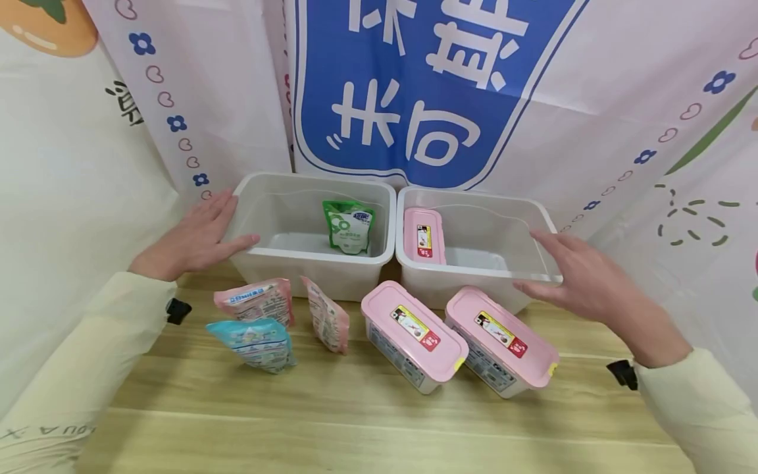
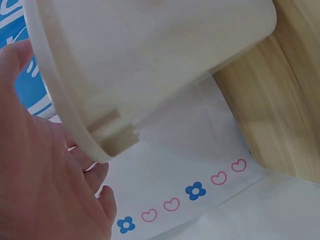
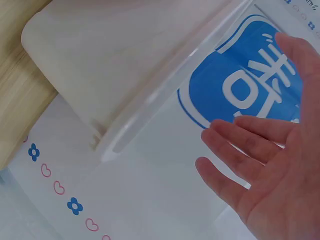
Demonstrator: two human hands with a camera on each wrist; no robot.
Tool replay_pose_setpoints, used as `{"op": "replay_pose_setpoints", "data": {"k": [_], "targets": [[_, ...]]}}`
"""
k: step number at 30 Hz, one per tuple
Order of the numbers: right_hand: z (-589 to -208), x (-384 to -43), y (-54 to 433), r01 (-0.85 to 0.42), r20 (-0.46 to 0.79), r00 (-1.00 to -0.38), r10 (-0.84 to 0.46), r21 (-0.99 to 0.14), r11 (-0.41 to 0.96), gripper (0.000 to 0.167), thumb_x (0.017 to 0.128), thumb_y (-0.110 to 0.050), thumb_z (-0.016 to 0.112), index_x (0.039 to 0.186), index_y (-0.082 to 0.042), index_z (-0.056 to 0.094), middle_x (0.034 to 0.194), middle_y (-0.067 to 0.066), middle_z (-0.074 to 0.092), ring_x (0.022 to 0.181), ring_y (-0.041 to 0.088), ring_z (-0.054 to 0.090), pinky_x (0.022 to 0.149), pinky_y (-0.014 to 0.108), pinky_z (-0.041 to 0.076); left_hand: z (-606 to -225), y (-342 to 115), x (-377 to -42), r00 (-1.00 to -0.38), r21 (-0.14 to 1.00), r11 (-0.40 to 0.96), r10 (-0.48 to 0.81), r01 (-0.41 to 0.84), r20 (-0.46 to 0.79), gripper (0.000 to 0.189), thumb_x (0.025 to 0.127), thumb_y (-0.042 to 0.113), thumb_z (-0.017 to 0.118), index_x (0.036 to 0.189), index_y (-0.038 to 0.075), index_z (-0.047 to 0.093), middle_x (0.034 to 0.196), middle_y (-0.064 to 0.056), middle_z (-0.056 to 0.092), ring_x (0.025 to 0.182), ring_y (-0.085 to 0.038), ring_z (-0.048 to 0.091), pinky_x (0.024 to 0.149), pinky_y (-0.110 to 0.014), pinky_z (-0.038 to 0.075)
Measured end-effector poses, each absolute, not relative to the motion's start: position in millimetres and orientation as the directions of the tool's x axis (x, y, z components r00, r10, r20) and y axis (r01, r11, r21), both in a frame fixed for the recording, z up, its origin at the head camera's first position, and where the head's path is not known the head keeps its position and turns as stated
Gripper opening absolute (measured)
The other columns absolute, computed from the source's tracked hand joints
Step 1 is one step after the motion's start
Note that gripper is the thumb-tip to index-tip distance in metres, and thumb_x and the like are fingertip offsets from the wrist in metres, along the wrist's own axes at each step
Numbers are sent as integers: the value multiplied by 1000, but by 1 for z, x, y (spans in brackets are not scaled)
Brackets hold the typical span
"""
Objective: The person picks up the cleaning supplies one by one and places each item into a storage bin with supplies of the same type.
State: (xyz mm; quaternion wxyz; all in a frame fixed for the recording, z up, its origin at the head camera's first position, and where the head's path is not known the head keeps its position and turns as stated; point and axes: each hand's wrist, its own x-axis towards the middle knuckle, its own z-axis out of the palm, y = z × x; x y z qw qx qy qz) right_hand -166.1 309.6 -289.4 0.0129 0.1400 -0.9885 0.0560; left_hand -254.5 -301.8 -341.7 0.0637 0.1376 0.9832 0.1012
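Note:
My left hand [image 1: 198, 237] is at the left end of the left white bin [image 1: 308, 262], thumb extended over its rim and the other fingers along the outside. In the left wrist view those fingers are partly hidden behind the rim. Inside that bin stands a green and white pouch [image 1: 349, 227]. At the right end of the right white bin [image 1: 474, 280] is my right hand [image 1: 583, 276], its fingers spread. The right wrist view shows a gap between these fingers [image 3: 240, 145] and the rim. A pink-lidded box [image 1: 424, 236] stands in the right bin's left side.
Two pink-lidded boxes [image 1: 408, 329] [image 1: 503, 336] lean against the right bin's front. Two pink pouches [image 1: 257, 299] [image 1: 328, 319] and a blue pouch [image 1: 257, 345] stand on the wooden table [image 1: 367, 428] before the left bin. A printed cloth [image 1: 213, 79] hangs behind.

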Motion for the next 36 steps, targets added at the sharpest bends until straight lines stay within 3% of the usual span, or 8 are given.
{"op": "replay_pose_setpoints", "data": {"k": [13, 26, 30, 36], "targets": [[-301, -130, 317, -399, 98, -916, -390, -95, 912, 98, 81, -59, 85, 152, -1, 50, 140, 35, 62, 120, 57, 65, 94, 72, 55, -348, -297, -256, -953, 207, 943, 286, 261, -102, 106, 103, 70, 41, 167, -1, -6, 176, -24, -14, 163, -49, -5, 131, -69, 4], [-324, -114, 309, -435, 52, -900, -433, -177, 883, 99, 79, -60, 87, 152, -3, 50, 145, 30, 59, 121, 48, 67, 94, 64, 58, -350, -301, -257, -950, 219, 941, 289, 259, -117, 105, 104, 70, 38, 166, -1, -9, 175, -23, -18, 163, -48, -10, 131, -69, 2], [-334, -114, 307, -437, 53, -899, -435, -160, 885, 100, 77, -62, 87, 147, 2, 54, 140, 31, 64, 122, 49, 67, 95, 64, 58, -352, -302, -256, -951, 223, 941, 286, 256, -117, 105, 104, 70, 38, 166, -1, -9, 175, -23, -18, 164, -48, -8, 131, -69, 2], [-351, -114, 305, -463, 109, -886, -451, -170, 870, 95, 73, -58, 91, 138, 3, 59, 125, 22, 72, 109, 38, 71, 89, 57, 61, -353, -301, -256, -950, 230, 939, 288, 256, -117, 104, 105, 68, 38, 166, -2, -9, 175, -23, -18, 164, -48, -8, 131, -69, 2]]}}
